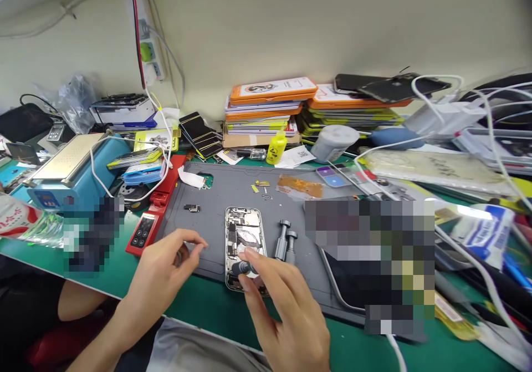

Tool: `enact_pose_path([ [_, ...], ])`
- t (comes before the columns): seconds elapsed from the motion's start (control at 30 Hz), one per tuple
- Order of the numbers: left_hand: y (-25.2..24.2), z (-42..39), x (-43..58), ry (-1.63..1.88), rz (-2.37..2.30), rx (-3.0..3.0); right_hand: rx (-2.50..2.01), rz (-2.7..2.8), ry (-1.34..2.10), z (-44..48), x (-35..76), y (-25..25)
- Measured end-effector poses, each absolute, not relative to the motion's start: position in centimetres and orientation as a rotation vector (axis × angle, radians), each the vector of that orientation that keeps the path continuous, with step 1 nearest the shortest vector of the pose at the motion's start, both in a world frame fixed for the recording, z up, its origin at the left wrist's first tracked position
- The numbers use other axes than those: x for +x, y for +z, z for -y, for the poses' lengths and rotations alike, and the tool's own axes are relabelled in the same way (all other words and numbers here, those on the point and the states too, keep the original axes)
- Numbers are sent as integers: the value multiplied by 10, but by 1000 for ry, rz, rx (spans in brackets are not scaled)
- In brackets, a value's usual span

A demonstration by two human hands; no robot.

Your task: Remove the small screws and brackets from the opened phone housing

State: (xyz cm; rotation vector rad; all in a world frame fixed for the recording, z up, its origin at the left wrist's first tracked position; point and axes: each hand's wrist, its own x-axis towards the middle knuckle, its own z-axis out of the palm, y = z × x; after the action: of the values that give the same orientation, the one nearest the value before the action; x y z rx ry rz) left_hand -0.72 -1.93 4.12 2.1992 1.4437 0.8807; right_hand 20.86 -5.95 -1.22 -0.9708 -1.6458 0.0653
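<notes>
Opened phone, black-printed yellow bottle beyond

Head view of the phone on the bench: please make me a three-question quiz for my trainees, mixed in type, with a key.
1. Which of the person's hands holds the dark ridged tool over the opened phone?
2. True or false: in the picture, two grey tools are to the right of that phone, on the grey mat.
3. What colour is the small bottle in front of the stacked boxes? A red; B yellow; C blue

Key: 1. The right hand; 2. True; 3. B
</notes>
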Motion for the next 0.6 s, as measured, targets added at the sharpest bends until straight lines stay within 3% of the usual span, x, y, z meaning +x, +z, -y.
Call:
enact_pose_path([
  [0.13, 29, 30, 8, 886, -1283, 2272, -1027, 1626, 18, 61, 205, -14],
  [0.37, 20, 35, 20, 882, -1185, 2562, -1221, 1170, 277, 73, 206, -17],
  [0.6, 16, 27, 31, 816, -1196, 2662, -1169, 1211, 296, 72, 204, -18],
])
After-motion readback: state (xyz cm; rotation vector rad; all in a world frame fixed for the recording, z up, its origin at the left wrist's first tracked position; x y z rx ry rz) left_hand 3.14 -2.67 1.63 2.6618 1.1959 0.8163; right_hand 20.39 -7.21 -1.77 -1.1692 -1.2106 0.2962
